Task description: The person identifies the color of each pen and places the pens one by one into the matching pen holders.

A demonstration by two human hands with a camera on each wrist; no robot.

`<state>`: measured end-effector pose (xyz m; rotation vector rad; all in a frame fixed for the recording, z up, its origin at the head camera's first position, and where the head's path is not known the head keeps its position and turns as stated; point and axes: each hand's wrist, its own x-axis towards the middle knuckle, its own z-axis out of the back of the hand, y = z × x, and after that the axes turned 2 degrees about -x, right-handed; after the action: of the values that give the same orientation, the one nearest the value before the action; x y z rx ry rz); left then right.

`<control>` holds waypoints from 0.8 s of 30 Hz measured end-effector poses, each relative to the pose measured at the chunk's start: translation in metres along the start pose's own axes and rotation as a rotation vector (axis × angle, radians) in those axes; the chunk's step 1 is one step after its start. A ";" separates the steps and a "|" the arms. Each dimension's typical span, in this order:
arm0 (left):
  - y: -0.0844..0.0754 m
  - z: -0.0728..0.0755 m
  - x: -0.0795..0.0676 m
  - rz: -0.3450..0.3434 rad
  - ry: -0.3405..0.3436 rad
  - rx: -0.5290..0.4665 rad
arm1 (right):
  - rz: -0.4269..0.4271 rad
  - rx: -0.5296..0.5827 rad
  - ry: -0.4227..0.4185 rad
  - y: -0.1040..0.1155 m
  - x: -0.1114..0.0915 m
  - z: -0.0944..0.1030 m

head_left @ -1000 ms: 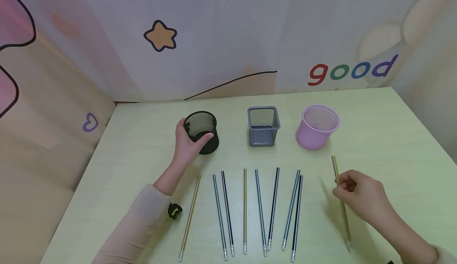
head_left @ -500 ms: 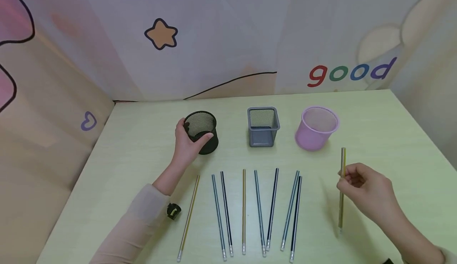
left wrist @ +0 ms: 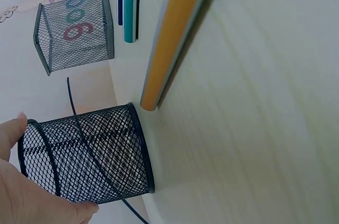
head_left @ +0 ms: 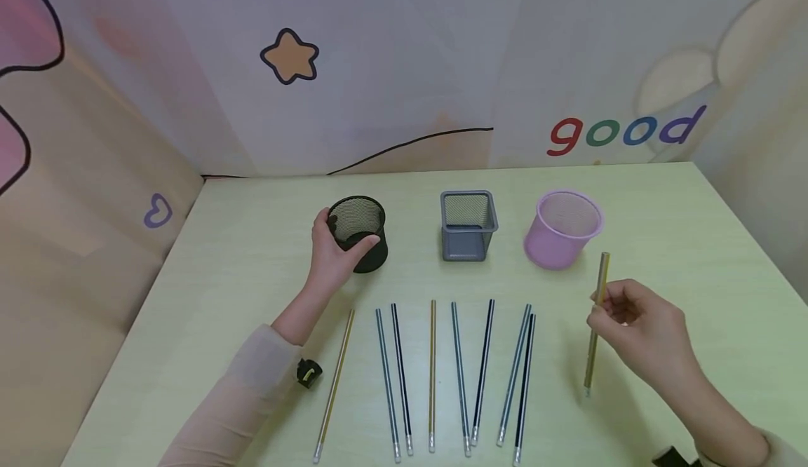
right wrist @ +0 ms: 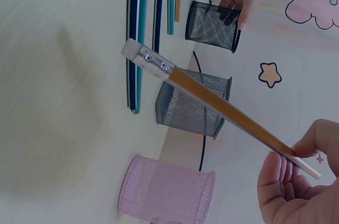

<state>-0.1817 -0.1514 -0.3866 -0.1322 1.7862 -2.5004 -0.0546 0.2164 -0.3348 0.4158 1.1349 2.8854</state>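
My left hand [head_left: 334,258] grips the rim and side of a round black mesh pen cup [head_left: 374,256], which stands upright at the back left. In the left wrist view that black cup [left wrist: 95,152] sits between the thumb and fingers. At the right, my right hand [head_left: 647,327] pinches a yellow pencil [head_left: 591,355] between thumb and fingertips. It is held above the table, eraser end down, in front of the pink cup. The right wrist view shows the pencil's white eraser and metal band [right wrist: 148,60] pointing away from the fingers.
A square grey mesh cup [head_left: 463,242] and a round pink mesh cup [head_left: 555,242] stand along the back. Across the front lie several pencils, among them a yellow pencil [head_left: 432,376], a teal pencil [head_left: 461,376] and a dark pencil [head_left: 525,383]. A printed cloth hangs behind.
The right hand has lifted the yellow pencil higher and turned it, its eraser end swinging off to the left and away from the table. The left hand stays on the black cup.
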 end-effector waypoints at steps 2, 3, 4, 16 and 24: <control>0.000 0.000 -0.001 0.002 -0.003 -0.004 | 0.005 0.022 -0.004 0.004 0.002 -0.001; -0.001 0.000 -0.001 0.002 -0.004 -0.007 | 0.005 0.033 -0.003 0.005 0.002 -0.002; -0.001 0.000 -0.001 0.001 -0.005 -0.008 | 0.007 0.042 -0.003 0.006 0.003 -0.003; -0.006 -0.001 -0.001 -0.012 -0.006 0.002 | 0.112 0.228 -0.082 0.019 0.006 -0.017; -0.001 -0.001 -0.004 -0.030 -0.023 0.013 | 0.130 0.308 -0.113 0.030 0.008 -0.026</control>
<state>-0.1775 -0.1495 -0.3860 -0.1870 1.7722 -2.5194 -0.0663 0.1783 -0.3308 0.6746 1.5921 2.7495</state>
